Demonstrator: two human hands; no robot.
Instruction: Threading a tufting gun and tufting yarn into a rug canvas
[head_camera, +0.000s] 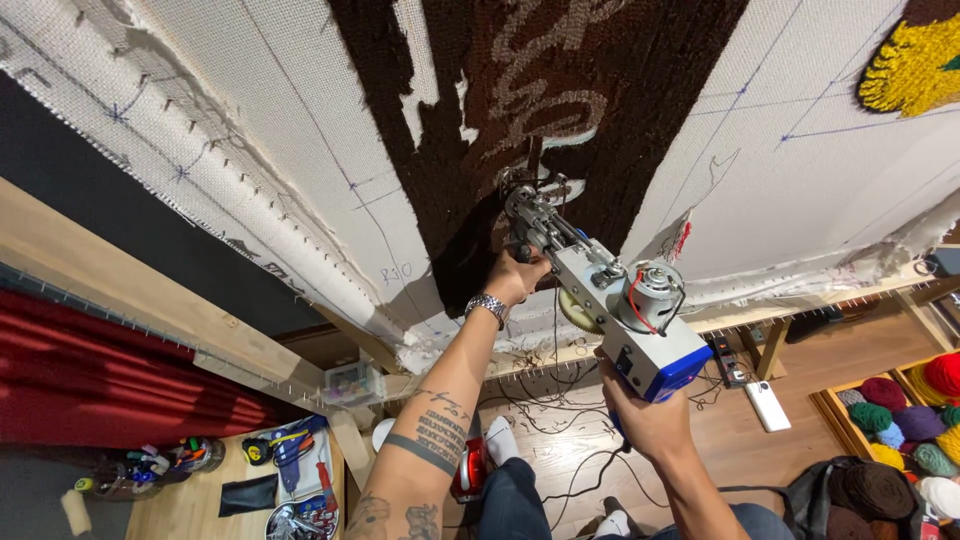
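Observation:
I hold a tufting gun (600, 300) against a white cloth (300, 140) stretched on a wooden frame (120, 290). Its needle tip meets the dark brown tufted patch (560, 110) with lighter beige shapes in it. My left hand (517, 277), with a metal watch on the wrist, grips the gun's front handle below the needle. Lower down, my right hand (640, 415) is closed on the blue rear grip under the motor. Thin yarn strands run up to the gun's head.
A yellow tufted patch (915, 65) sits at the cloth's upper right. Balls of yarn (910, 420) fill a bin at the lower right. Tools lie on a bench (290, 470) at the lower left, beside a red curtain (90, 380). Cables and a power strip (728, 360) cross the wooden floor.

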